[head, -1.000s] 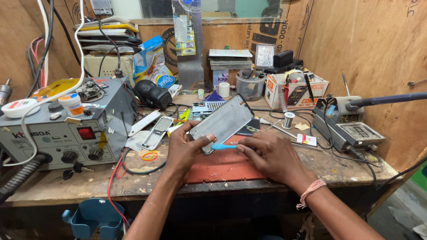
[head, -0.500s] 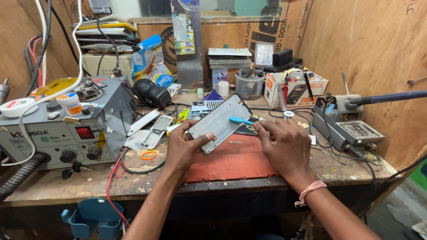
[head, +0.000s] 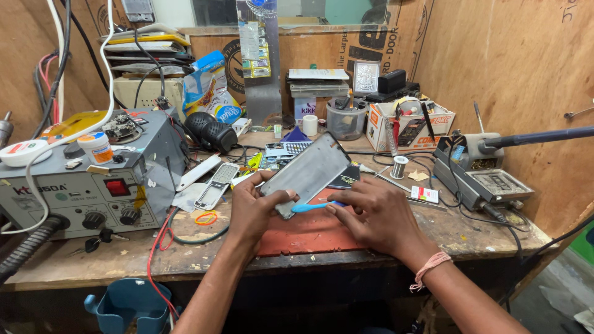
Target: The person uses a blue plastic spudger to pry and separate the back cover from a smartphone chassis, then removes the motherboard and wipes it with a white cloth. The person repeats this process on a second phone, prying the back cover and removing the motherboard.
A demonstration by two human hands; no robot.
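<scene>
In the head view, near the middle of the frame, the left hand (head: 250, 210) is gripping the lower corner of a flat grey rectangular phone panel (head: 306, 174), holding it tilted up above the red rubber work mat (head: 309, 232) on the worn wooden bench (head: 124, 260). The right hand (head: 377, 213) is pinching a slim blue plastic pry tool (head: 315, 206), pressing its tip against the panel's lower edge; half a second ago the tool was sitting higher, at the panel's upper right side, so it is now working along the bottom seam. At the left of the frame a grey rework station box (head: 80, 182) is standing, and a small silver keypad phone (head: 216, 184) is lying just left of the hands
</scene>
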